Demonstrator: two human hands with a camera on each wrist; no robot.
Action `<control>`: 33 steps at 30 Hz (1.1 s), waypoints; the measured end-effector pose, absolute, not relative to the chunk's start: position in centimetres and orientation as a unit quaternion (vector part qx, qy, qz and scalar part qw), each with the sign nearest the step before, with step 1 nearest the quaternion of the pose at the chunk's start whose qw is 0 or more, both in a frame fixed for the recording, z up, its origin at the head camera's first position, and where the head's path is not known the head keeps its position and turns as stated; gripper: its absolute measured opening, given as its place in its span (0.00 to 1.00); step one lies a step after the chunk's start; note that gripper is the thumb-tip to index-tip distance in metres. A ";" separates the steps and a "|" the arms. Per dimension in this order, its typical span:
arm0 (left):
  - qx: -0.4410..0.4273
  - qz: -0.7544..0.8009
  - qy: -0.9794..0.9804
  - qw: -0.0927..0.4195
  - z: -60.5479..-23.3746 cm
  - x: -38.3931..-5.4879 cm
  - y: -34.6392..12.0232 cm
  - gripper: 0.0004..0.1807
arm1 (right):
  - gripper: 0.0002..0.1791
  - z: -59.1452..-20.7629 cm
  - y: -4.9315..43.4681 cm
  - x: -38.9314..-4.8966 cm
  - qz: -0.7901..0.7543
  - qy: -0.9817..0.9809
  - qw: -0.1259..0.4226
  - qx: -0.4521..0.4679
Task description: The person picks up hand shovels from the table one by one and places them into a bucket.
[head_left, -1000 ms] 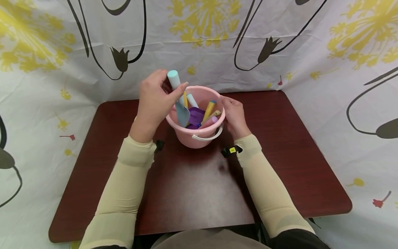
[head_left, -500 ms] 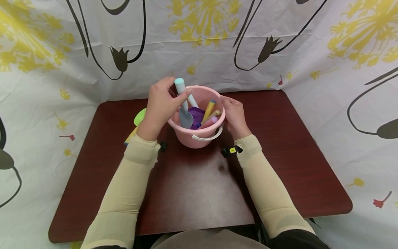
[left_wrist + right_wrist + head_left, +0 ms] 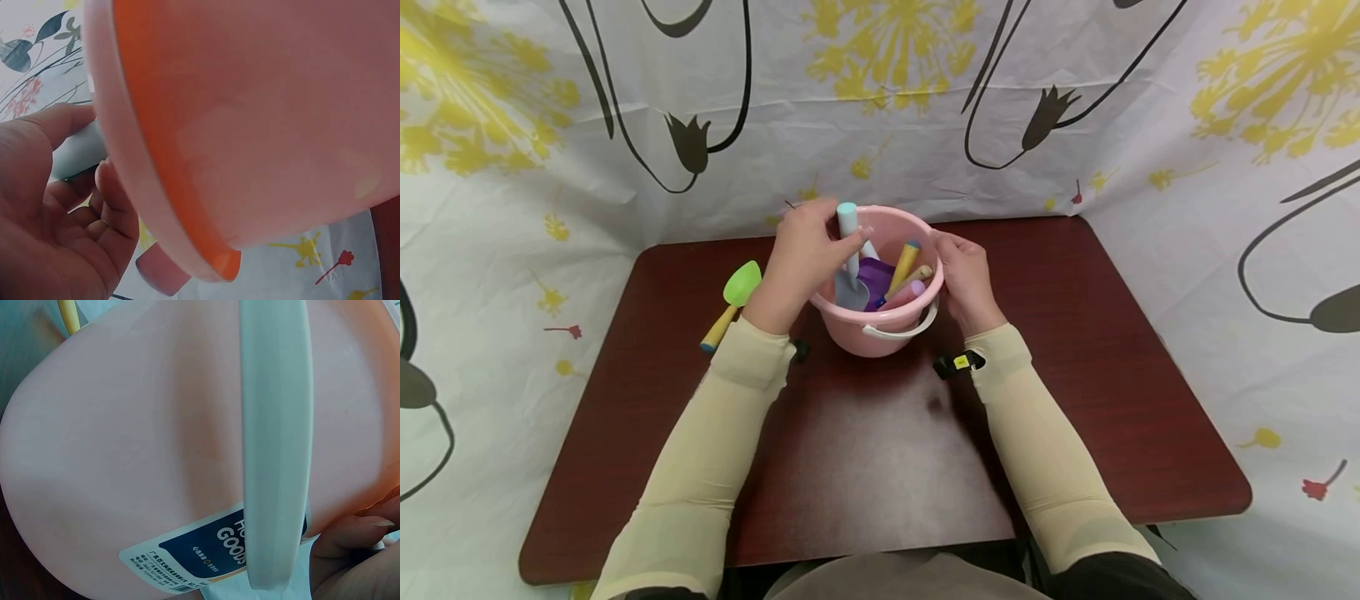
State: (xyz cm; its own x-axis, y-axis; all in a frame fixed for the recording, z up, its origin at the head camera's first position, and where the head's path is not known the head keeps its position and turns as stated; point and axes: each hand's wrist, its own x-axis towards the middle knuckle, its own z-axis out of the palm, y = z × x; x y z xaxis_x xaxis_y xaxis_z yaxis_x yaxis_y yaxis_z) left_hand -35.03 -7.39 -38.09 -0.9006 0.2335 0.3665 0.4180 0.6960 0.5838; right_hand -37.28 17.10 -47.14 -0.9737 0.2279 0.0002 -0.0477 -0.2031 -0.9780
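A pink bucket stands on the table, its white bail handle hanging down at the front. With thumb and fingers my left hand pinches the pale blue handle of a toy shovel at the bucket's left rim. The shovel's grey-blue blade points down inside the bucket. In the left wrist view the handle end shows between thumb and fingers. My right hand grips the bucket's right rim. Inside lie a purple piece, a yellow handle and a pink handle.
A green-bladed toy shovel with a yellow handle lies on the table left of the bucket, close to my left forearm. Patterned white cloth surrounds the table at the back and sides.
My left hand has moved right and down with the blue shovel, lowering it deeper into the bucket. The green shovel has come into view beside the left arm. My right hand keeps its place.
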 end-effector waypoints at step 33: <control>-0.200 -0.161 -0.966 0.001 -38.7 -37.4 -4.1 0.19 | 0.20 -47.1 17.1 -37.1 0.768 -0.631 0.085 -0.069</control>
